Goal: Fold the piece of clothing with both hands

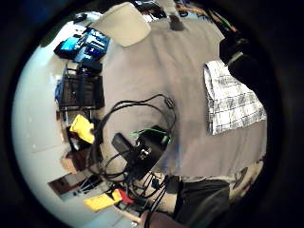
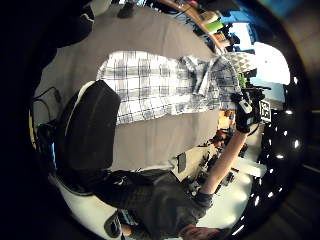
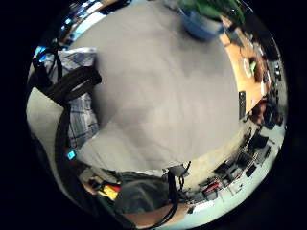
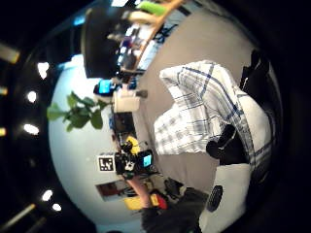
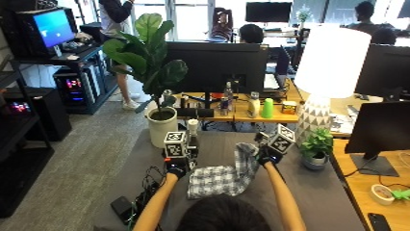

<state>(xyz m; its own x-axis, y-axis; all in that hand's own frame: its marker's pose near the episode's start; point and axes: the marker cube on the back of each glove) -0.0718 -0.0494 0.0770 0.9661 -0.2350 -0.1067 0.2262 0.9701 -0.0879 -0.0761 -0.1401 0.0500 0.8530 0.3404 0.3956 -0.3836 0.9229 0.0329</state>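
I see the plaid shirt [image 5: 221,177] lying on the grey table [image 5: 320,192] just ahead of me, most of it flat, with its right end lifted off the surface. My right hand [image 5: 268,155] pinches that raised end, fingers curled into the cloth. My left hand [image 5: 177,168] is raised near the shirt's left edge; I cannot tell how its fingers are set. Beyond the table's far edge stand a potted plant [image 5: 150,62] and a white lamp [image 5: 326,72].
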